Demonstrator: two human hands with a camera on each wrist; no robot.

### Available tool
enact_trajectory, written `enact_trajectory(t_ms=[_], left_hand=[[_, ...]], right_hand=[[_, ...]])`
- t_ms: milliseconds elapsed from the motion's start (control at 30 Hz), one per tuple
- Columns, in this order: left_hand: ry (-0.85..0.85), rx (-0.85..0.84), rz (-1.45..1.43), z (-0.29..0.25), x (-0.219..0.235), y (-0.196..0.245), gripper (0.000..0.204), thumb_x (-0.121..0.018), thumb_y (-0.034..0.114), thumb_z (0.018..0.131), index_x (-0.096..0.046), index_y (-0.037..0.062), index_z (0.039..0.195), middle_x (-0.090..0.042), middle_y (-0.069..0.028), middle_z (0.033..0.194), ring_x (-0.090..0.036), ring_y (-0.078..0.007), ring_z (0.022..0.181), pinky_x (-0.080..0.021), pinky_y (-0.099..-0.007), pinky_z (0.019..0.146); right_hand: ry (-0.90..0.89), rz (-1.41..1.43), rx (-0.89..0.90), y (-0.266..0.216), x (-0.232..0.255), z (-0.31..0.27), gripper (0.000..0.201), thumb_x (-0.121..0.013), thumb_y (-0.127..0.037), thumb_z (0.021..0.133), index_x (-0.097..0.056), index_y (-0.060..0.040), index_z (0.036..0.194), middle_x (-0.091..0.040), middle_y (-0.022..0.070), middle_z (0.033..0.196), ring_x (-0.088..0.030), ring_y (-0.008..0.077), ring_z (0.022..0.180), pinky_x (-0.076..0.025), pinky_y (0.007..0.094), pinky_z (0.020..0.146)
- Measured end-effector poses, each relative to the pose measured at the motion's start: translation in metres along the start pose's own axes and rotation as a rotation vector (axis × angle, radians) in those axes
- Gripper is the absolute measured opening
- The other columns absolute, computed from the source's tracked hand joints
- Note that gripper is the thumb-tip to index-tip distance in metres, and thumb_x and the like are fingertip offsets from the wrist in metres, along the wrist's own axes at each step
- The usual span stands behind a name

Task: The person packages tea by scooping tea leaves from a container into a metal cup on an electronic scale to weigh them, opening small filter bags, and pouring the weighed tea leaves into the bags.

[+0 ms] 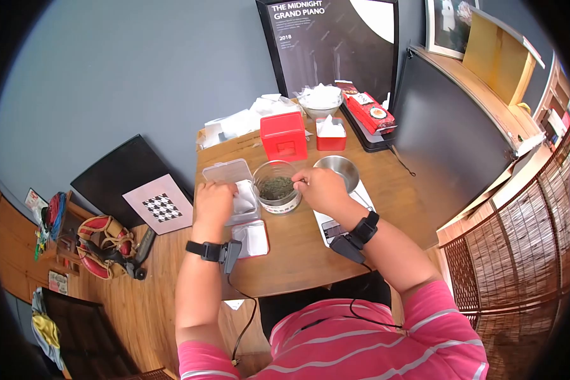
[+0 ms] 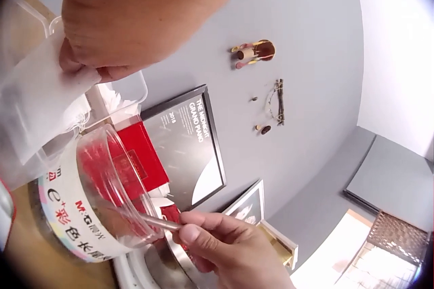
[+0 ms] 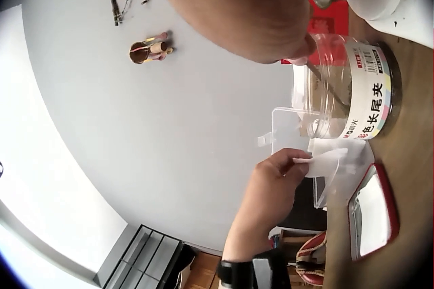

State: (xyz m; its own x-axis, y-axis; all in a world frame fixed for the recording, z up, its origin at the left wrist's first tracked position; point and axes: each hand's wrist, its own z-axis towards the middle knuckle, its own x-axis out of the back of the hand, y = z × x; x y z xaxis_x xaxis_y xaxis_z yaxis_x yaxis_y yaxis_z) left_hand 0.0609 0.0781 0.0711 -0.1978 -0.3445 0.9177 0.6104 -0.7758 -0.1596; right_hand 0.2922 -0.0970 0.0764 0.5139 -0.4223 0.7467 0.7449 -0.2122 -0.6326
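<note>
A clear round jar (image 1: 276, 201) with a printed label holds dark dried leaves (image 1: 276, 187). My right hand (image 1: 323, 189) is at the jar's right rim; in the left wrist view the right hand (image 2: 234, 247) pinches a thin metal stick (image 2: 159, 222) that reaches into the jar. My left hand (image 1: 214, 201) is over the clear plastic box (image 1: 228, 170) left of the jar. In the right wrist view the left hand (image 3: 274, 184) pinches a thin white paper piece (image 3: 329, 163) between thumb and fingers.
Right of the jar, a steel bowl (image 1: 339, 170) stands on a white scale (image 1: 328, 229). A red-rimmed tin (image 1: 251, 239) with white sheets lies nearer me. Behind are a red box (image 1: 284, 135), a small red tin (image 1: 331, 143) and a bowl of white packets (image 1: 321, 101).
</note>
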Motion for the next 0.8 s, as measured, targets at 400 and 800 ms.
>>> enact_trajectory(t_ms=[400, 800], left_hand=[[0.328, 0.191, -0.314, -0.012, 0.017, 0.029, 0.018, -0.075, 0.013, 0.085, -0.071, 0.0084, 0.101, -0.074, -0.0104, 0.100, -0.070, -0.0317, 0.088, -0.052, -0.0463, 0.083], [0.079, 0.632, -1.369, -0.178, -0.019, 0.107, 0.013, -0.069, 0.008, 0.099, -0.068, 0.0014, 0.110, -0.071, -0.0029, 0.089, -0.062, -0.0081, 0.071, -0.051, -0.0245, 0.065]], right_hand=[[0.027, 0.251, -0.108, 0.014, 0.010, -0.003, 0.024, -0.076, -0.023, 0.092, -0.078, -0.0055, 0.108, -0.074, 0.0099, 0.085, -0.071, 0.0210, 0.079, -0.054, 0.0356, 0.074], [0.128, 0.527, -0.210, 0.045, 0.082, -0.034, 0.023, -0.074, -0.017, 0.093, -0.077, -0.0008, 0.109, -0.072, 0.0060, 0.083, -0.065, 0.0119, 0.075, -0.052, 0.0290, 0.068]])
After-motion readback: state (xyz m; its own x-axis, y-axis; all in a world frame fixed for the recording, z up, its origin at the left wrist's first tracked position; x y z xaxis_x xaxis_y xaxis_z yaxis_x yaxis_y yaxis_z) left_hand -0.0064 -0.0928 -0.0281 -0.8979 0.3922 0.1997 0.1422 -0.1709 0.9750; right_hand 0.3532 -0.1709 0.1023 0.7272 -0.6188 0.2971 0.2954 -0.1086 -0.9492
